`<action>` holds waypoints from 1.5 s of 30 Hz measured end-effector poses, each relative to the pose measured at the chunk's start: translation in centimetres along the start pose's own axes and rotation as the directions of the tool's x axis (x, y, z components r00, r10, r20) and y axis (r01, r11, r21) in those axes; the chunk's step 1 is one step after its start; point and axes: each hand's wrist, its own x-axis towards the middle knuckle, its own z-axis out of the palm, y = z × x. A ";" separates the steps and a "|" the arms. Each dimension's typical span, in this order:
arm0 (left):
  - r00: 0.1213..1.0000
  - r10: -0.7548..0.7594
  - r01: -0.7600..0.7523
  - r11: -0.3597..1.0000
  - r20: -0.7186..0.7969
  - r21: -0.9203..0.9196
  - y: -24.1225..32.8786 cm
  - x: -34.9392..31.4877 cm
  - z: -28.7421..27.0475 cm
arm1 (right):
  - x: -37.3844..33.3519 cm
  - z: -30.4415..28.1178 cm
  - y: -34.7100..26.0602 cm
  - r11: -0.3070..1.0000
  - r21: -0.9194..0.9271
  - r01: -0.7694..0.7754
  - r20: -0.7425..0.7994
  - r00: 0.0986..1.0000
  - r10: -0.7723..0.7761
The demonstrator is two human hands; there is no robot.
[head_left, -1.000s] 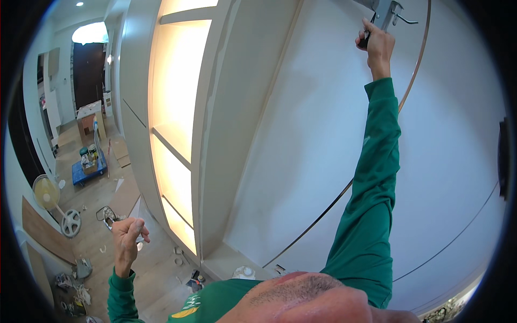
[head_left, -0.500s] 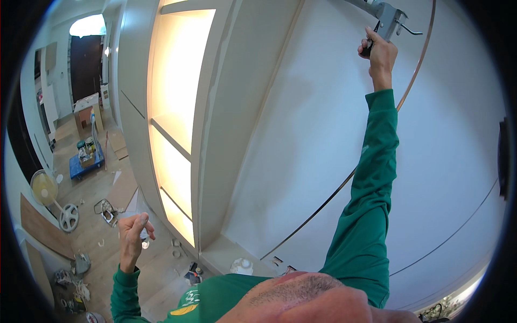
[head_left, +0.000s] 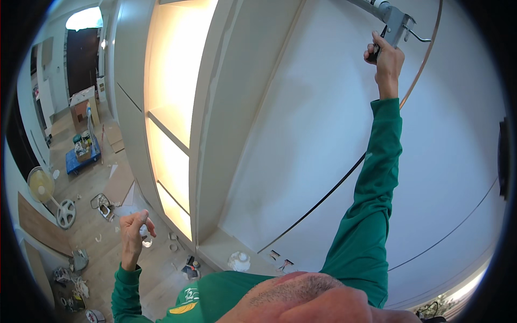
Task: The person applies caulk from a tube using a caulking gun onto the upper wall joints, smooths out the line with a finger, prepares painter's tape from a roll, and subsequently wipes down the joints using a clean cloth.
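Observation:
At the upper right, my right hand (head_left: 389,60) is raised high with the fingers wrapped round the grip of a grey caulking gun (head_left: 397,24). A bent metal rod sticks out at the gun's rear, and its front end runs out of the top of the picture. Behind it stands a smooth white wall panel (head_left: 301,140). Lower left, my left hand (head_left: 132,234) is held up with its fingers curled closed. Something whitish (head_left: 144,232) shows at those fingers; what it is I cannot make out.
A lit shelf niche (head_left: 180,81) stands left of the panel. A dark-to-copper strip line (head_left: 323,202) curves across the wall. On the floor are a blue trolley (head_left: 81,159) with cans, a fan (head_left: 42,183), boards and scattered debris. A white lump (head_left: 238,261) sits on the ledge below.
My right hand and the caulking gun have shifted slightly right and down in the picture. My left hand stays curled in nearly the same place. The background has shifted a little left.

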 end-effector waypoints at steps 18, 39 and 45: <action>0.844 -0.534 0.247 0.484 -0.059 -0.840 -15.4 1.5 -1.4 | -6.0 -0.6 2.1 0.998 -0.066 -0.004 -0.010 1.000 0.003; 0.821 -0.564 0.454 0.557 0.084 -0.696 -13.8 1.5 1.7 | -11.6 -1.7 4.1 0.991 -0.112 -0.070 0.016 0.997 0.072; 0.804 -0.591 0.471 0.556 0.074 -0.685 -13.5 1.6 2.3 | -13.4 -2.1 4.9 0.989 -0.141 -0.052 0.031 0.998 0.057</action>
